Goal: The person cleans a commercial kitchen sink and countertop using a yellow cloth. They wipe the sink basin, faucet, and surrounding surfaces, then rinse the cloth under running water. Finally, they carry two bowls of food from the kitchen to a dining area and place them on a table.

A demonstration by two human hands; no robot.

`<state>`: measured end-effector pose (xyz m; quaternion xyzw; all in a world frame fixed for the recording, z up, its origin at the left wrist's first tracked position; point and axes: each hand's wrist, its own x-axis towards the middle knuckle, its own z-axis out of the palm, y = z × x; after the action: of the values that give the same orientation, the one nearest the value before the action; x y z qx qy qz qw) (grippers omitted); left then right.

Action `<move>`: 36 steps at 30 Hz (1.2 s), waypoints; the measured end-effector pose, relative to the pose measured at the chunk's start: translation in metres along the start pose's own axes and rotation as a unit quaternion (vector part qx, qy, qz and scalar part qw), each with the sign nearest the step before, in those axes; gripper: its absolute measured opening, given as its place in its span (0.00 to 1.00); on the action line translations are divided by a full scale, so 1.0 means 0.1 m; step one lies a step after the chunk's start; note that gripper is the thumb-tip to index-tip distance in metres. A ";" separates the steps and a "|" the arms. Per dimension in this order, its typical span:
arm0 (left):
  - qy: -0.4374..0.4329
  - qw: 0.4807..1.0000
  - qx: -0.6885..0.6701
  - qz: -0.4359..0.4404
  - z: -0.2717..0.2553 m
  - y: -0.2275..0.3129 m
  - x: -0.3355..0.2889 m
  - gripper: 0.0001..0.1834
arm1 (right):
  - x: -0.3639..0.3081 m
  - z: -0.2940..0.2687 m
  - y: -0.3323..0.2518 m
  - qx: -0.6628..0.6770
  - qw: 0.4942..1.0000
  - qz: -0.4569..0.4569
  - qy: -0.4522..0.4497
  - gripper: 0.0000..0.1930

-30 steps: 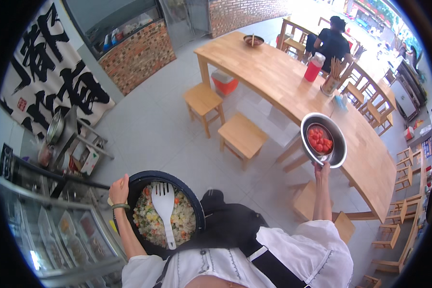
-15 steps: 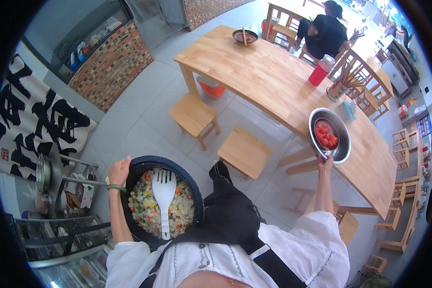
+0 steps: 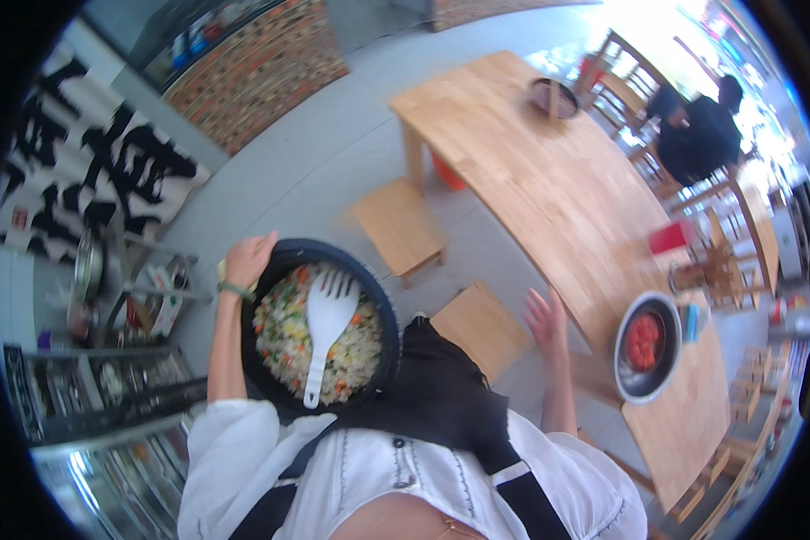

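At the far left a cluttered metal rack [image 3: 121, 297] stands below a white banner with black brushwork [image 3: 108, 175]. Next to it, the left hand [image 3: 246, 261] grips the far rim of a large black pan [image 3: 319, 328], fingers curled over the edge; the pan is held against the person's chest. It is filled with fried rice [image 3: 288, 328] flecked with orange and green, and a white slotted spatula [image 3: 324, 324] lies on the rice, handle toward the person. Beyond the pan are two low wooden stools [image 3: 398, 225] on the grey floor. Further right, the right hand [image 3: 546, 319] hovers open with fingers spread, holding nothing, just short of the long wooden table [image 3: 549, 180]. On the table's near end sits a metal bowl [image 3: 646, 346] of what looks like chopped tomato, apart from the hand. A person in dark clothes [image 3: 706, 135] sits at the far side.
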<state>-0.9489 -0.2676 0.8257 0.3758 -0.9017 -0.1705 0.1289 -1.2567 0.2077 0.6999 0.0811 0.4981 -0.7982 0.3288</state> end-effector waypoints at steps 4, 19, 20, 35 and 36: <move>-0.057 0.997 -0.021 -0.041 -0.02 0.05 0.23 0.29 | 0.22 2.11 0.36 -0.263 0.885 0.098 -0.371 0.35; -0.012 0.971 -0.225 -0.087 -0.21 -0.79 1.12 0.28 | 0.72 3.66 0.95 -0.455 0.658 -0.012 -0.601 0.19; -0.068 0.973 -0.203 -0.087 -0.14 -0.78 1.12 0.29 | 0.75 3.65 0.98 -0.456 0.654 -0.020 -0.603 0.19; -0.070 0.997 0.041 0.018 0.01 -0.10 0.52 0.25 | 1.11 3.56 0.96 -0.445 0.606 0.049 -0.658 0.23; -0.082 0.995 0.054 0.001 0.00 -0.10 0.53 0.26 | 1.19 3.60 0.97 -0.415 0.604 0.052 -0.678 0.24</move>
<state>-0.9789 -0.3123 0.8274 0.3665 -0.9173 -0.1521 0.0342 -1.2182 -0.1785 0.7504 -0.6025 0.4056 -0.3134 0.6118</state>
